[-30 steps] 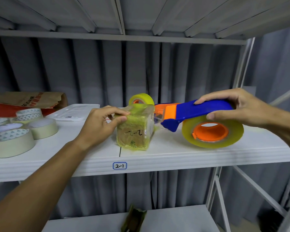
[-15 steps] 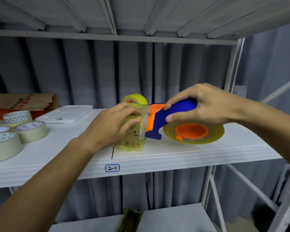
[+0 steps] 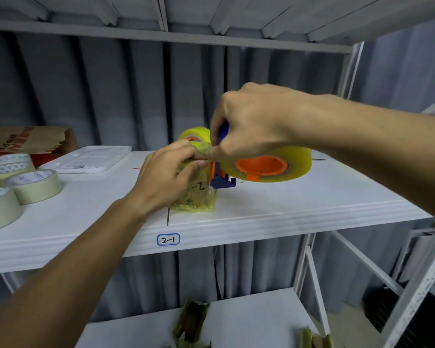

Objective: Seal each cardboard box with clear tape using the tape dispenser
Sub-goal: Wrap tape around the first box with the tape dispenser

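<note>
1. A small cardboard box (image 3: 196,197), wrapped in yellowish clear tape, stands on the white shelf (image 3: 286,207) near its front edge, just above the label (image 3: 168,239) reading "2-1". Handwriting shows on the box's front face.
2. The left hand (image 3: 166,177) comes in from the lower left and grips the box from its left side, fingers curled over the top edge.
3. The right hand (image 3: 251,129) reaches in from the right and is wrapped around the blue handle of the tape dispenser (image 3: 249,169), thumb tip down at the box's top right corner, touching the left hand's fingertips.
4. The dispenser's blue and orange head is pressed against the right side of the box. Its tape roll (image 3: 269,167), yellowish on an orange core, lies nearly flat just above the shelf to the right of the box.
5. Behind the box, partly hidden by both hands, a second yellowish roll (image 3: 195,134) stands on edge.
6. At the far left of the shelf sit several beige tape rolls (image 3: 35,184), close together. Behind them lies a brown paper bag (image 3: 28,141), and beside it a flat white tray (image 3: 91,159).
7. On the lower shelf (image 3: 249,320), crumpled greenish-brown scraps (image 3: 190,322) lie near the front.
</note>
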`<state>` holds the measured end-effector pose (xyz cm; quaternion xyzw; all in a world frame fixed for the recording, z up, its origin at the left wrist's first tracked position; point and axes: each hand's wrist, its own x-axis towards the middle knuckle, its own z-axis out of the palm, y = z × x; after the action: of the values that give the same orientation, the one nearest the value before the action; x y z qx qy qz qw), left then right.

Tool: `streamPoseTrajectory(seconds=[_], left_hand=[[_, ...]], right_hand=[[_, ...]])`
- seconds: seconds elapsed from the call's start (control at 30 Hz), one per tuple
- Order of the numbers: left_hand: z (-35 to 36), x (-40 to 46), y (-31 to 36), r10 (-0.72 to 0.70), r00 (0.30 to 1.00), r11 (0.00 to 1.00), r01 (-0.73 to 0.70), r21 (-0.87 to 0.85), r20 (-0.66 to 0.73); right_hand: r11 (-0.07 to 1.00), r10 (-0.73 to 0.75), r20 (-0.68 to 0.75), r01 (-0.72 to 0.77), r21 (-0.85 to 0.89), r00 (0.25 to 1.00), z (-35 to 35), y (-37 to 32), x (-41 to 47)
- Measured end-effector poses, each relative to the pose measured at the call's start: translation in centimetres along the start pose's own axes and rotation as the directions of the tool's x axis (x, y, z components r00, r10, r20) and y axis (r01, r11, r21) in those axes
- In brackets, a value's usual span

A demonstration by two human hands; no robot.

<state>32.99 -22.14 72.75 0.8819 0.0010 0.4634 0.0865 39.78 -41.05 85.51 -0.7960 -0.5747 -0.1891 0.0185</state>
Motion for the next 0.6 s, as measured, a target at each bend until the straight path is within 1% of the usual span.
streamPoseTrajectory(seconds=[0.17, 0.23, 0.27, 0.3, 0.33, 0.37, 0.4, 0.47, 0.53, 0.6], left_hand=[[0.2, 0.0, 0.0, -0.038, 0.999, 0.998, 0.038, -0.049, -0.012], [0.2, 0.0, 0.2, -0.05, 0.999, 0.996, 0.049, -0.074, -0.015], [0.1, -0.1, 0.3, -0.05, 0.999, 0.995, 0.048, -0.092, -0.019], [0.0, -0.3, 0.3, -0.048, 0.998, 0.992, 0.045, -0.118, -0.029], [-0.1, -0.6, 0.3, -0.051, 0.998, 0.988, 0.044, -0.15, -0.038], [-0.1, -0.8, 0.2, -0.054, 0.998, 0.983, 0.046, -0.176, -0.042], [-0.1, -0.8, 0.1, -0.055, 0.998, 0.981, 0.046, -0.187, -0.043], [-0.1, -0.6, -0.1, -0.049, 0.998, 0.985, 0.042, -0.166, -0.037], [0.1, -0.1, -0.3, -0.056, 0.998, 0.989, 0.054, -0.14, -0.01], [0.3, 0.0, -0.3, -0.067, 0.998, 0.988, 0.066, -0.138, -0.003]], right_hand=[[0.981, 0.065, 0.045, -0.072, 0.18, 0.997, 0.1, 1.2, -1.0], [0.96, 0.135, 0.046, -0.142, 0.241, 0.99, 0.1, 1.8, -0.5], [0.953, 0.177, 0.063, -0.187, 0.238, 0.982, 0.5, 1.9, -0.3], [0.959, 0.2, 0.084, -0.212, 0.189, 0.976, 1.3, 2.2, 0.0], [0.971, 0.206, 0.095, -0.216, 0.104, 0.974, 2.5, 2.4, 0.2], [0.977, 0.212, 0.083, -0.214, 0.019, 0.974, 4.0, 2.6, 0.3], [0.974, 0.224, 0.049, -0.225, -0.002, 0.973, 5.4, 2.7, 0.3], [0.967, 0.246, 0.004, -0.246, 0.073, 0.969, 6.5, 2.9, 0.7], [0.966, 0.225, 0.025, -0.226, 0.123, 0.974, 6.2, 2.7, 1.0], [0.967, 0.217, 0.032, -0.219, 0.13, 0.976, 5.8, 2.8, 0.9]])
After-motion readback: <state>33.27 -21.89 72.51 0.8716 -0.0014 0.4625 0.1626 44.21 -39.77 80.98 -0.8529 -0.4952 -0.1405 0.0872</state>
